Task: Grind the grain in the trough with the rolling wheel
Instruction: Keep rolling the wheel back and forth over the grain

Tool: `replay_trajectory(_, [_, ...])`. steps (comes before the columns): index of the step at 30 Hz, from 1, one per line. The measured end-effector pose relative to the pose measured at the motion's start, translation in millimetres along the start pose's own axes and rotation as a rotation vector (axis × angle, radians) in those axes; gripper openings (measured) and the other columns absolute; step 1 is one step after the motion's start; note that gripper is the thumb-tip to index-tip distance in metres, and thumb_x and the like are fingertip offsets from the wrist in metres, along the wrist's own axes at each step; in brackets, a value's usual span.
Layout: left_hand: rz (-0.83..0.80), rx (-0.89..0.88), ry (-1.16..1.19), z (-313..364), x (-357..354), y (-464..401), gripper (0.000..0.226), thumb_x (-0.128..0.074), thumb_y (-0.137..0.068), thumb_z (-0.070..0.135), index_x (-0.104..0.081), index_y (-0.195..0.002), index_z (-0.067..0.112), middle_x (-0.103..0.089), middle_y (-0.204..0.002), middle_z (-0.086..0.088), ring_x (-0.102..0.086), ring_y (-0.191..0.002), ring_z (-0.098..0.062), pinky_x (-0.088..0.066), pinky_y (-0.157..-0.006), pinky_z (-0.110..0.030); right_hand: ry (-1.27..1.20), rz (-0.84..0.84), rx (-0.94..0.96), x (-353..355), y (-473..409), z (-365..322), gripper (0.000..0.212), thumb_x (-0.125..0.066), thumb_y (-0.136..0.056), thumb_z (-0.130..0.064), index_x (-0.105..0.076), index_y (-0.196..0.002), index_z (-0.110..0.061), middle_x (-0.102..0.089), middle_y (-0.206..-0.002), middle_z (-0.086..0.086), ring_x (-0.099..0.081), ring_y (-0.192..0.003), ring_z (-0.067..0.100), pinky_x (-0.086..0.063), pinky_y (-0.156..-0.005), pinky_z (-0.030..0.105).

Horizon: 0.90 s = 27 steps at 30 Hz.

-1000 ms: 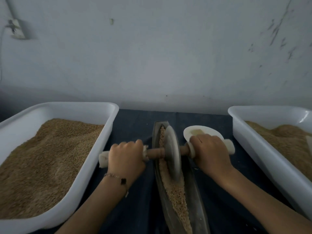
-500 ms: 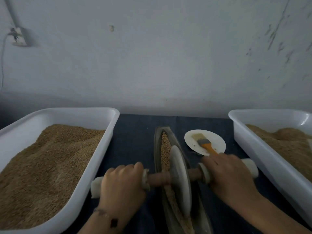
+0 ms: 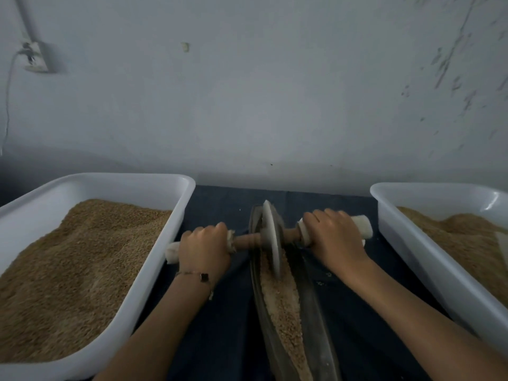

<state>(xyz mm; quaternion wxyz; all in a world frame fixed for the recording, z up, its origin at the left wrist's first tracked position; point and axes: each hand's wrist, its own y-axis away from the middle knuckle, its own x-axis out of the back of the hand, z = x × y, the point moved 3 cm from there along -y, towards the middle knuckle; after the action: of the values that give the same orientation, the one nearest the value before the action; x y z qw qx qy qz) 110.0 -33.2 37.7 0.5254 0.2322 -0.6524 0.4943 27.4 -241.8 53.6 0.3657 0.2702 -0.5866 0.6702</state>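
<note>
A narrow dark boat-shaped trough (image 3: 316,312) lies lengthwise on the dark cloth in the middle, holding a strip of crushed tan grain (image 3: 283,306). The grey rolling wheel (image 3: 270,237) stands upright in the trough's far end on a wooden axle with white-wrapped ends. My left hand (image 3: 204,247) grips the left handle. My right hand (image 3: 334,237) grips the right handle. Both arms reach forward, and the wheel hides the grain at the far tip.
A white tub (image 3: 154,284) full of tan grain stands at the left. A second white tub (image 3: 428,257) with grain stands at the right. A pale wall rises just behind the table. Dark blue cloth (image 3: 220,339) covers the tabletop.
The wheel rolled back toward me, then away to the trough's far end. Both hands moved forward with the handles. The small plate with the brush is now hidden behind my right hand.
</note>
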Motion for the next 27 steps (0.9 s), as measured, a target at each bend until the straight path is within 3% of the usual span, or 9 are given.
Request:
replay_trajectory(5, [-0.027,-0.166,-0.022,15,40,64,0.023,-0.058,-0.082,0.042,-0.039,-0.081,0.030,-0.058,-0.085,0.011,-0.052,-0.075,-0.010,-0.036,-0.069,-0.026,-0.127,-0.082,-0.036,39,73,-4,0.050,-0.089,-0.035,-0.007,-0.057,-0.069,-0.024,-0.057,-0.064,-0.007,-0.053,-0.052,0.015,-0.032,-0.049,0.022])
replay_trajectory(8, [0.056,-0.276,0.077,19,66,98,0.045,-0.085,-0.035,0.033,-0.048,-0.060,0.024,-0.051,-0.052,0.006,-0.050,-0.045,-0.014,-0.038,-0.045,-0.029,-0.117,-0.096,0.013,66,99,-4,0.058,-0.090,-0.020,-0.011,-0.059,-0.066,-0.028,-0.053,-0.058,-0.010,-0.050,-0.046,0.010,-0.028,-0.047,0.016])
replay_trajectory(11, [0.096,-0.325,0.079,17,66,112,0.048,-0.084,-0.021,0.028,-0.049,-0.053,0.020,-0.047,-0.046,0.004,-0.047,-0.038,-0.017,-0.035,-0.038,-0.028,-0.088,-0.045,0.078,81,104,-5,0.054,-0.089,-0.021,-0.006,-0.066,-0.067,-0.022,-0.057,-0.059,-0.005,-0.054,-0.047,0.015,-0.039,-0.044,0.028])
replay_trajectory(15, [-0.011,-0.245,0.126,11,40,101,0.045,-0.083,-0.037,0.026,-0.042,-0.056,0.026,-0.046,-0.048,0.005,-0.047,-0.041,-0.014,-0.031,-0.043,-0.028,-0.041,-0.033,0.108,71,89,-9,0.050,-0.087,-0.025,-0.010,-0.064,-0.068,-0.021,-0.056,-0.060,-0.006,-0.053,-0.049,0.016,-0.031,-0.049,0.025])
replay_trajectory(17, [-0.044,-0.134,0.050,6,26,83,0.033,-0.066,-0.069,0.036,-0.034,-0.069,0.030,-0.049,-0.064,0.008,-0.052,-0.060,-0.010,-0.030,-0.057,-0.026,-0.051,-0.011,0.079,52,71,-6,0.044,-0.086,-0.031,-0.008,-0.060,-0.065,-0.020,-0.056,-0.059,-0.004,-0.052,-0.050,0.018,-0.034,-0.048,0.027])
replay_trajectory(19, [-0.030,-0.040,0.004,2,13,62,0.019,-0.049,-0.085,0.040,-0.034,-0.078,0.032,-0.053,-0.080,0.011,-0.053,-0.077,-0.009,-0.031,-0.064,-0.027,-0.031,-0.037,0.064,30,45,-3,0.037,-0.084,-0.044,-0.011,-0.057,-0.068,-0.019,-0.059,-0.064,-0.002,-0.055,-0.055,0.021,-0.039,-0.051,0.032])
replay_trajectory(22, [0.072,0.001,-0.001,4,3,28,0.011,-0.051,-0.088,0.036,-0.047,-0.084,0.026,-0.061,-0.085,0.008,-0.056,-0.079,-0.014,-0.038,-0.068,-0.028,0.046,-0.180,-0.019,-4,4,11,0.013,-0.063,-0.078,-0.025,-0.052,-0.085,-0.025,-0.062,-0.087,-0.005,-0.057,-0.080,0.019,-0.030,-0.065,0.030])
replay_trajectory(24, [0.143,0.032,-0.019,6,3,7,0.012,-0.052,-0.089,0.034,-0.049,-0.085,0.023,-0.062,-0.085,0.005,-0.056,-0.078,-0.015,-0.034,-0.067,-0.028,0.036,-0.174,-0.050,-18,-14,18,0.010,-0.059,-0.081,-0.022,-0.051,-0.088,-0.024,-0.061,-0.089,-0.004,-0.055,-0.083,0.019,-0.025,-0.065,0.030])
replay_trajectory(27, [0.090,0.055,-0.083,3,0,-14,0.015,-0.053,-0.089,0.037,-0.049,-0.088,0.023,-0.062,-0.089,0.006,-0.056,-0.081,-0.013,-0.033,-0.069,-0.026,0.038,-0.132,-0.071,-26,-26,20,0.012,-0.057,-0.079,-0.013,-0.054,-0.089,-0.020,-0.061,-0.088,-0.001,-0.056,-0.083,0.022,-0.024,-0.065,0.031])
